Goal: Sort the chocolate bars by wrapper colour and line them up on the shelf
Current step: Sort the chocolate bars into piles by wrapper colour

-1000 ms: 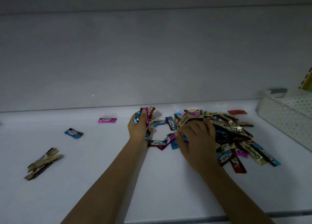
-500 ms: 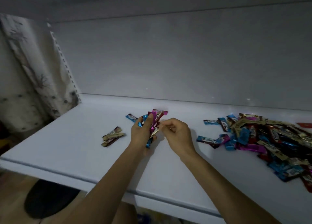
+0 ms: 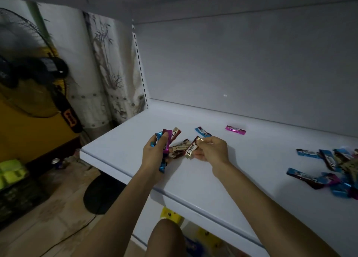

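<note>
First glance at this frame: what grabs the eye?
The two hands at mid-shelf: the left hand grips a fan of mixed bars, while the right hand pinches a gold Choco bar next to a few gold bars lying on the white shelf. Behind them a blue bar and a magenta bar lie singly. An unsorted pile spills in from the right edge.
</note>
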